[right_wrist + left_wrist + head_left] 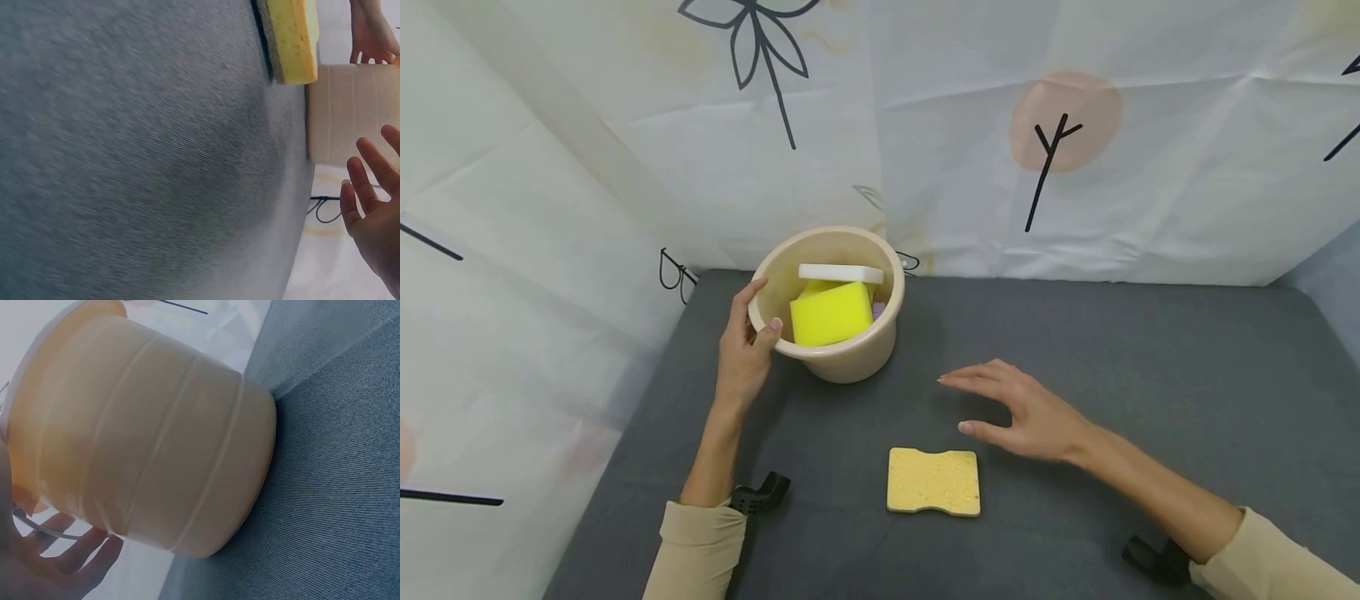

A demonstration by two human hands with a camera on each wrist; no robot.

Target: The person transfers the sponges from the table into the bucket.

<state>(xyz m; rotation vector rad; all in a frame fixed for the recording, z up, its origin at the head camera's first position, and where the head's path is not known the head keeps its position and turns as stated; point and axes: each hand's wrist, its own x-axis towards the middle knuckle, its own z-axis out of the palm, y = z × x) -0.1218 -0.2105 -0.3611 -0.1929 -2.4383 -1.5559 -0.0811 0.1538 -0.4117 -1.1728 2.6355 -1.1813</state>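
Note:
A cream plastic bucket (850,362) stands at the back of the dark table. My left hand (745,354) grips its rim on the left, thumb over the edge and fingers outside; in the left wrist view those fingers (81,556) lie by the bucket's wall and thin handle. Inside are a bright yellow sponge (831,315), a white block (841,273) and a mostly hidden purple piece (878,310). Over the table, right of the bucket, my right hand (1026,412) hovers with spread fingers, holding nothing. Nearest to it lies a pale yellow sponge (933,482) with notched sides and a darker underside.
A dark grey cloth (1120,358) covers the table. White fabric (955,192) printed with leaves and twigs hangs behind it and along the left. Each wrist carries a black camera mount (762,493).

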